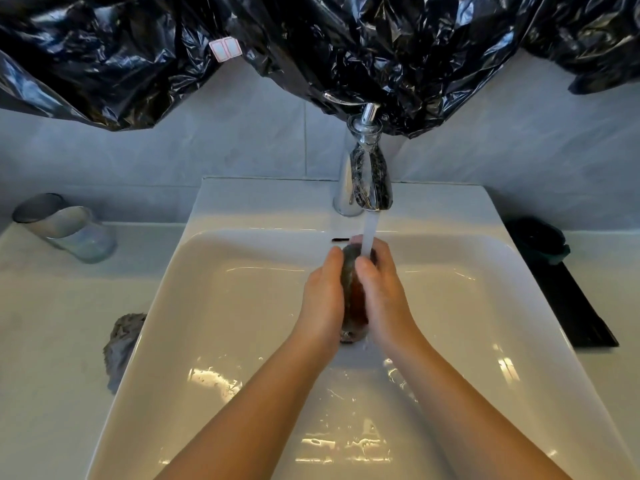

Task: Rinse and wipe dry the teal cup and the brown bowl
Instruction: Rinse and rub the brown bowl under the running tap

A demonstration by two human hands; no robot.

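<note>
The brown bowl (354, 299) is held on edge between both hands over the white sink (214, 306), under the running stream from the chrome faucet (367, 174). My left hand (323, 299) grips its left side, thumb curled over the rim. My right hand (382, 296) grips its right side the same way. Most of the bowl is hidden by my palms. The teal cup (538, 239) stands on a black mat on the counter to the right of the sink.
A grey cloth (121, 344) lies crumpled on the counter at the sink's left edge. A glass tumbler (69, 226) stands at the far left. The black mat (575, 306) runs along the right counter. Black plastic sheeting (311, 46) hangs above the faucet.
</note>
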